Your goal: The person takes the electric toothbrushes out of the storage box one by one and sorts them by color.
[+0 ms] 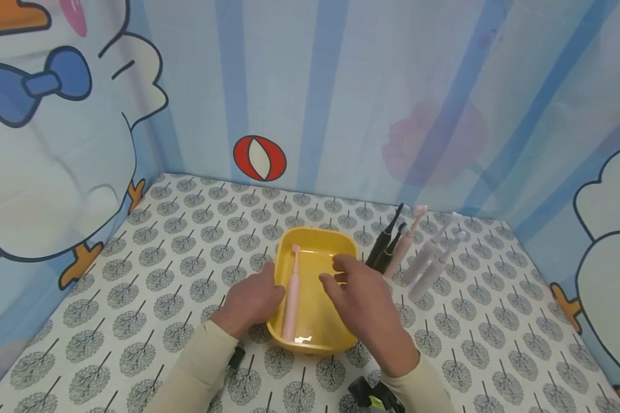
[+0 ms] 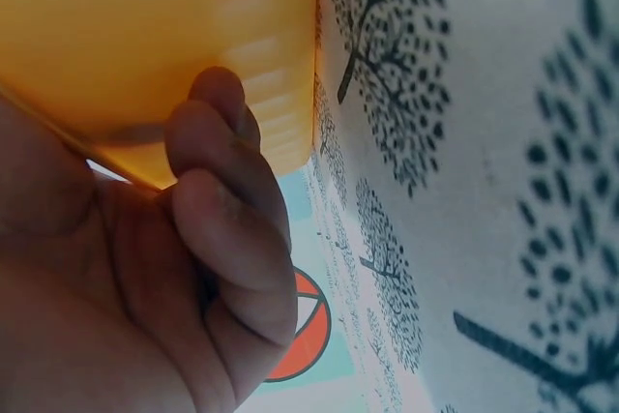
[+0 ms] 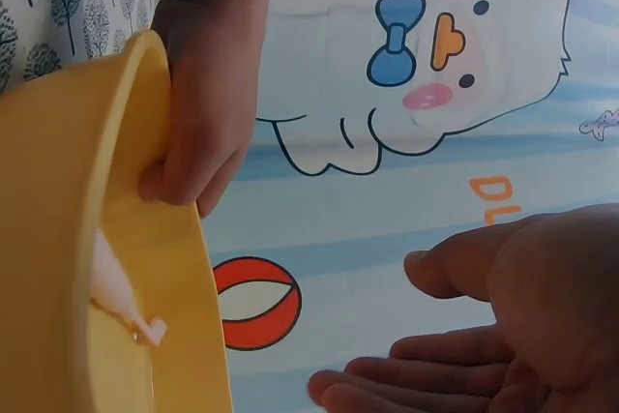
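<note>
A yellow tray (image 1: 317, 345) with raised walls stands on the patterned cloth in front of me. Along its left side lies a pink electric toothbrush (image 1: 292, 298), brush head pointing away from me. My left hand (image 1: 254, 297) grips the left rim, thumb over the inside and fingers curled against the outer wall, as the left wrist view shows. Over the tray's right side hovers my right hand (image 1: 364, 301), fingers loosely bent and thumb apart. Nothing is in the right hand; in the right wrist view its palm (image 3: 542, 336) faces the tray with a gap between.
Right of the tray several electric toothbrushes lie side by side: black ones (image 1: 379, 249), a pink one (image 1: 404, 246) and two whitish ones (image 1: 434, 269). A cartoon-printed curtain (image 1: 289, 86) borders the cloth-covered table (image 1: 186, 275) at the back and sides.
</note>
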Available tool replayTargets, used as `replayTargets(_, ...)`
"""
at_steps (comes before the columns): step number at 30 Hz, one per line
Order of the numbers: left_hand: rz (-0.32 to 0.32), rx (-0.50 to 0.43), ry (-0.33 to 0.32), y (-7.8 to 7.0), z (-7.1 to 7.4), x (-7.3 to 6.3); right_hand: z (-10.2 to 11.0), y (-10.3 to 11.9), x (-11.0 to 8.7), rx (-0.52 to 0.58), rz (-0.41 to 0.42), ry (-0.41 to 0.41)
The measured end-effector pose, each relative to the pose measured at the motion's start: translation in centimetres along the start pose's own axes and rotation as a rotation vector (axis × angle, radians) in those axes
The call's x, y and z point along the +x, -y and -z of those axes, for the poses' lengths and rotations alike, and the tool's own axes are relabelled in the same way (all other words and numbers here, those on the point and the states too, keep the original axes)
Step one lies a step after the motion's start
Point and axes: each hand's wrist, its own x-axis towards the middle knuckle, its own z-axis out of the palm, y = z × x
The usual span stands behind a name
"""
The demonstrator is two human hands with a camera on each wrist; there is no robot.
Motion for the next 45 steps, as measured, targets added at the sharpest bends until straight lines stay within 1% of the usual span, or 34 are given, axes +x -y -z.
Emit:
replayTargets(9,-0.008,0.003,-0.002,0.1,0.0,0.1,-0.7,1.2,2.5,-0.127,-0.010,0.116)
replayTargets(13,-0.019,0.016,-0.006,0.2,0.0,0.1,-1.2,1.7,3.6,-0.166,0.000,0.148)
replayTargets(19,-0.040,0.036,-0.019,0.2,0.1,0.1,-2.0,1.8,5.2,-0.202,0.021,0.164)
replayTargets(21,-0.045,0.037,-0.024,0.2,0.2,0.1,-2.4,1.8,5.8,-0.223,0.027,0.186)
replayTargets(23,-0.048,0.031,-0.025,0.2,0.2,0.0,-2.7,1.7,6.4,-0.259,0.030,0.226)
replayTargets(28,-0.052,0.004,-0.024,0.2,0.1,-0.1,-3.8,1.6,7.2,-0.275,-0.035,0.371)
replayTargets(30,-0.053,0.003,-0.028,0.2,0.1,-0.2,-4.2,1.5,7.4,-0.265,-0.058,0.411)
replayTargets(34,-0.054,0.007,-0.035,0.2,0.0,-0.1,-5.2,1.2,7.8,-0.256,-0.066,0.454)
replayTargets(37,-0.055,0.005,-0.038,0.2,0.0,-0.1,-5.8,0.9,7.9,-0.224,-0.103,0.488)
replayTargets(40,-0.055,-0.003,-0.039,0.2,0.0,-0.1,-6.2,0.9,7.9,-0.187,-0.161,0.532)
replayTargets(45,-0.051,-0.009,-0.040,0.2,-0.1,-0.2,-6.5,1.2,7.9,-0.217,-0.172,0.554)
